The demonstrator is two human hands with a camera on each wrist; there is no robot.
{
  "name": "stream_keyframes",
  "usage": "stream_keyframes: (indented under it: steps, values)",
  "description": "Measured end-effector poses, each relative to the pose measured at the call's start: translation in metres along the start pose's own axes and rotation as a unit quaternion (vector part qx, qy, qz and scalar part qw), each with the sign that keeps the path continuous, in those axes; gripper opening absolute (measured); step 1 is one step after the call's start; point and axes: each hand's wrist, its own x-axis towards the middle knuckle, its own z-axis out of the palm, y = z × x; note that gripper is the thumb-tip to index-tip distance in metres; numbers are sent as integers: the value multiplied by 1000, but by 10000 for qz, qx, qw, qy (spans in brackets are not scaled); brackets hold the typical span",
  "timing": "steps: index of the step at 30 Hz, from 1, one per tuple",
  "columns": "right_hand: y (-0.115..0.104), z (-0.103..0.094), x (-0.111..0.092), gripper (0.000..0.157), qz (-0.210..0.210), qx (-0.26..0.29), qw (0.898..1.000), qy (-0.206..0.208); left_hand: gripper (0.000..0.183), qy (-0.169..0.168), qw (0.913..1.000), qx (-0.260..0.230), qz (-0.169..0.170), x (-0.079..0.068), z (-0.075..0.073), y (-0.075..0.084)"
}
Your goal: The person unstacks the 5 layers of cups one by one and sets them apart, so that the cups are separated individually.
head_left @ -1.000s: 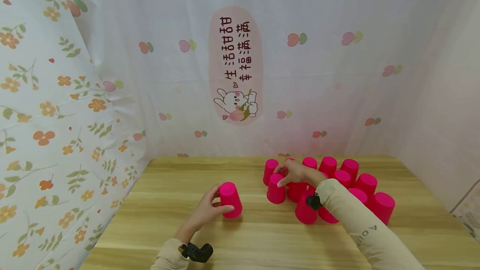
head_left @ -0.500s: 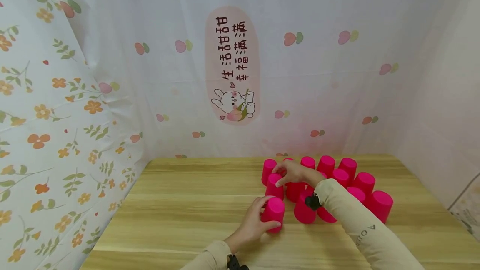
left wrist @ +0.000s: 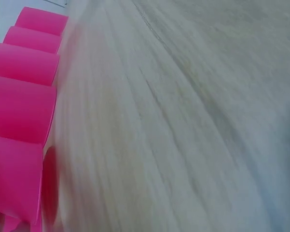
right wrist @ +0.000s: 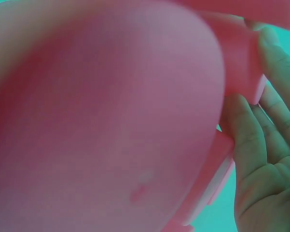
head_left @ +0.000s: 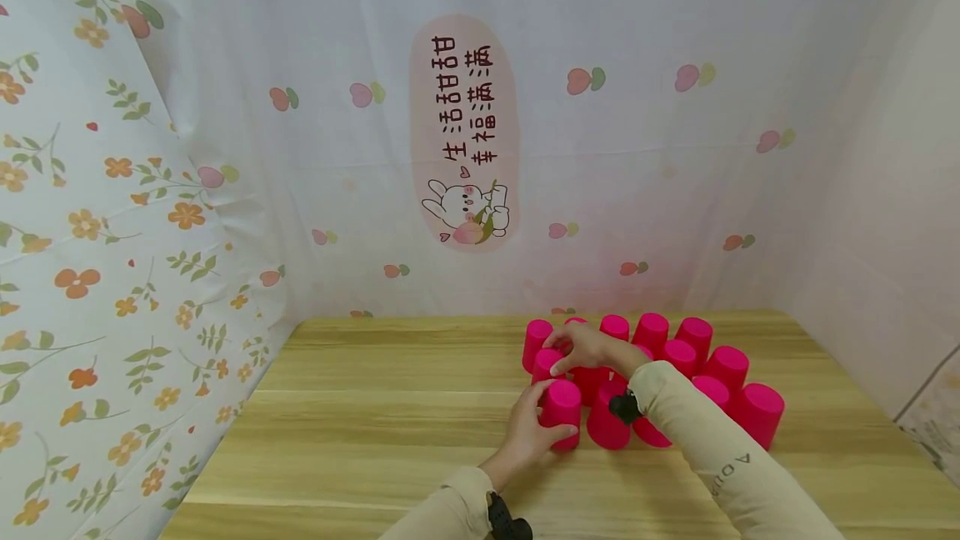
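In the head view, my left hand (head_left: 523, 433) grips an upside-down pink plastic cup (head_left: 564, 411) between thumb and fingers, at the front left of a cluster of like cups. Just behind it, my right hand (head_left: 588, 347) holds another upside-down pink cup (head_left: 545, 364) at its left end. This second cup's lower part is hidden by the left hand and its cup. The left wrist view catches fingertips (left wrist: 23, 227) at the bottom corner, by the nearest pink cup (left wrist: 14, 176). In the right wrist view, fingers (right wrist: 248, 137) lie against a pink cup (right wrist: 241, 60).
Several more upside-down pink cups (head_left: 759, 413) stand close together in rows on the right of the wooden table (head_left: 375, 415). My right forearm crosses over some of them. A patterned curtain (head_left: 337, 148) hangs along the table's back and left side.
My left hand has carried its cup rightward across the table, up beside the front of the cluster. My right hand stays on its cup. The head view has shifted slightly.
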Motion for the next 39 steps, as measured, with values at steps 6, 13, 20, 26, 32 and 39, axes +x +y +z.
stream_keyframes:
  steps: [6,13,20,26,32,39]
  values:
    - [-1,2,0,37,79,61,9999,20,55,233,9997,113,40,1,6,-4]
    - [-3,2,0,38,203,32,9998,79,55,196,9994,255,109,0,7,-3]
    - [-3,1,1,38,190,8,9998,98,57,344,9979,549,41,0,11,-3]
    - [-3,0,0,37,180,-205,9996,72,57,459,9979,444,-92,0,16,-2]
    - [-8,1,1,37,316,-316,9990,-55,56,459,9978,453,-176,-2,16,-2]
    - [-12,0,3,36,416,-470,9979,-146,58,394,9980,479,-127,-4,15,-4]
